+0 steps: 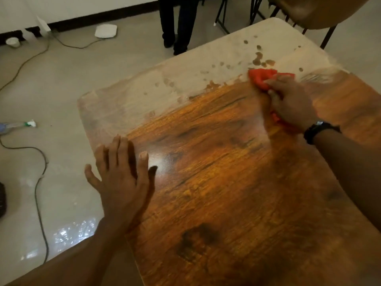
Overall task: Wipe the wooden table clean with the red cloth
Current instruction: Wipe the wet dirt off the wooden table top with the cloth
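Observation:
The wooden table (226, 182) fills the middle and right of the view. Its near part shows glossy orange-brown grain. Its far part is covered by a pale dusty film (185, 75) with dark spots. My right hand (292, 102) grips the bunched red cloth (260, 77) and presses it on the table at the border between the film and the bare wood. A black watch sits on that wrist. My left hand (121, 174) lies flat with fingers spread on the table's left edge, holding nothing.
A person's dark-trousered legs (177, 23) stand beyond the far edge of the table. A brown chair (321, 11) is at the far right corner. Cables (39, 182), a spray bottle (18, 125) and a white flat object (106, 30) lie on the grey floor to the left.

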The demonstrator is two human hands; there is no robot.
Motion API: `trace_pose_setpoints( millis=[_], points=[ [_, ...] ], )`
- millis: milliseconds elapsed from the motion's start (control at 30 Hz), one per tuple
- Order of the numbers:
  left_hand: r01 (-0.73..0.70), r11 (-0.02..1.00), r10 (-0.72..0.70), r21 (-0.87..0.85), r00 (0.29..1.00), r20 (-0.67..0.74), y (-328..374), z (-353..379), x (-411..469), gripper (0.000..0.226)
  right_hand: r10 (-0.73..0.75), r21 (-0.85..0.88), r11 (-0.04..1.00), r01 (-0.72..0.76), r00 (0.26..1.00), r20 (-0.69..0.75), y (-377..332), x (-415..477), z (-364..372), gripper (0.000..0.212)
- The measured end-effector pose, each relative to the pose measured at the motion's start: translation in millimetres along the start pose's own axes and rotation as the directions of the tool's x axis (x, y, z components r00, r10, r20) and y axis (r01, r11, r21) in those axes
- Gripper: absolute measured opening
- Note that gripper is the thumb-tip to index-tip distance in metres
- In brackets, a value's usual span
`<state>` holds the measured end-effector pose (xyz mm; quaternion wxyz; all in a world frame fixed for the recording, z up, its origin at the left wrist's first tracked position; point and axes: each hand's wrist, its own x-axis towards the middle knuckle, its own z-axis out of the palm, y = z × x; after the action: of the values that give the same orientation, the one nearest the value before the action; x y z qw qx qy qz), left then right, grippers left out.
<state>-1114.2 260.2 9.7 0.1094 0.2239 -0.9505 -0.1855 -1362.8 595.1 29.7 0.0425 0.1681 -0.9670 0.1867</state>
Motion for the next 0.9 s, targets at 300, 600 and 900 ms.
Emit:
trace_pose_setpoints(
  millis=[300,600,900],
  points=[
    [-0.197,0.972,0.179,0.125,0.973,0.147,56.3,-2.8,9.0,0.073,0.012,0.031,0.999,-0.012,1.000,0.000,-28.4,-6.2,4.5,0.037],
    [-0.321,0.946,0.322,-0.033,0.930,0.180,177.2,74.2,64.4,0.071,-0.062,0.106,0.993,0.058,0.997,0.034,36.8,-6.1,-11.8,0.038],
    [-0.432,0.899,0.414,0.065,0.890,0.190,181.7,96.2,60.7,0.075,0.444,0.041,0.896,-0.443,0.885,-0.138,159.9,70.2,-47.8,0.037]
  ],
)
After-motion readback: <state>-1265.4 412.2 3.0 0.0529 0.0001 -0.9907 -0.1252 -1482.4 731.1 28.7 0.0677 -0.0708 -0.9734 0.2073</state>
